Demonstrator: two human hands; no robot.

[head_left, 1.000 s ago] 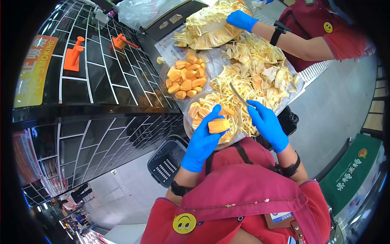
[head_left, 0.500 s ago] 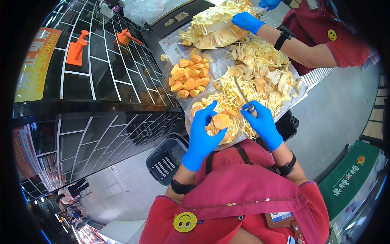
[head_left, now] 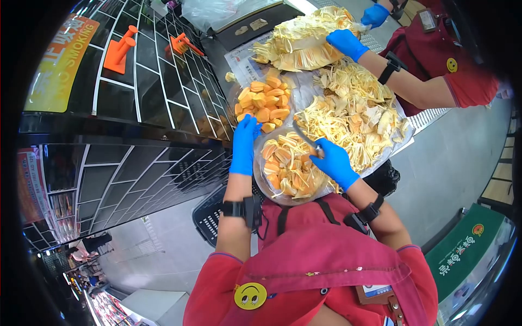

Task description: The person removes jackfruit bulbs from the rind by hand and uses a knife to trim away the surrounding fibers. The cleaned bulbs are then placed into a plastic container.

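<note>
My left hand [head_left: 246, 144], in a blue glove, reaches to the near-left rim of a clear bowl [head_left: 232, 103] heaped with cleaned orange jackfruit pods [head_left: 263, 100]. Its fingertips bend down beside the pods, and whether a pod is between them is hidden. My right hand [head_left: 336, 163], also gloved in blue, is closed around the handle of a knife [head_left: 305, 133]. The curved blade points up and left, over pale jackfruit strands. Just left of that hand, a second clear bowl [head_left: 260, 182] holds jackfruit pieces [head_left: 288, 163] mixed with stringy fibres.
A large cut jackfruit [head_left: 304, 41] lies at the back, with a co-worker's gloved hand [head_left: 348, 44] on it. Shredded rag and fibre [head_left: 359, 111] cover the paper-lined table. A tiled wall [head_left: 157, 103] borders the left; a black basket [head_left: 209, 214] stands below.
My left hand has moved up and left from the near bowl to the bowl of cleaned pods. The pod it held no longer shows. My right hand, with the knife, has shifted slightly left.
</note>
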